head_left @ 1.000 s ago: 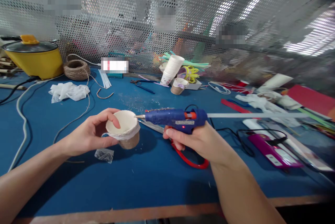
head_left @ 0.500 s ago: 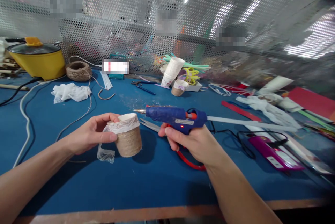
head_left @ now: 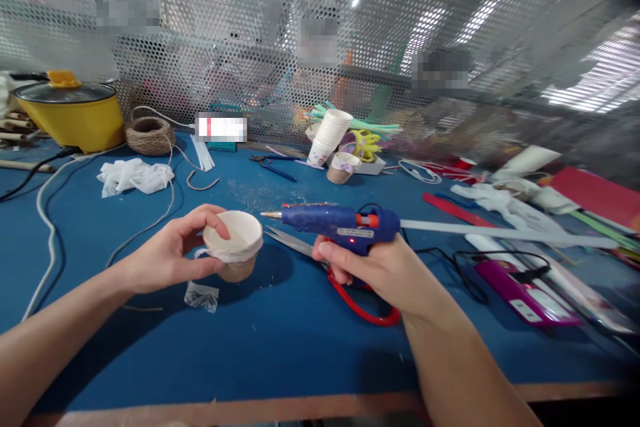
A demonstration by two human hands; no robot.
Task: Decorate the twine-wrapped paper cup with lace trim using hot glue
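The cup point(head_left: 234, 245) is held in the left hand point(head_left: 170, 255), with the thumb laid over the rim into the mouth and the fingers closed round the far wall. It is kept just above the blue desk point(head_left: 280, 347), left of centre, and tilted so that its open mouth is turned toward the viewer. White gauzy cloth is gathered round the rim. Only a little of the brown wrapped wall below can be seen.

The glue gun point(head_left: 340, 223) is gripped in the right hand point(head_left: 373, 270), whose closed fingers hide the handle. Its long axis is kept nearly level, with the metal nozzle pointed left at the cup's rim. Whether the two touch cannot be told. A pale glue stick point(head_left: 500, 230) is seen running out of its back to the right.

Red-handled scissors point(head_left: 367, 310) are partly hidden beneath the gun. A small clear bag point(head_left: 201, 296) is seen under the cup.

Farther back, crumpled white cloth point(head_left: 135, 176), a spool of twine point(head_left: 149, 136) and stacked paper cups point(head_left: 329, 132) are seen. A yellow pot point(head_left: 70, 114) is set at the left, and the desk's right side is blurred.
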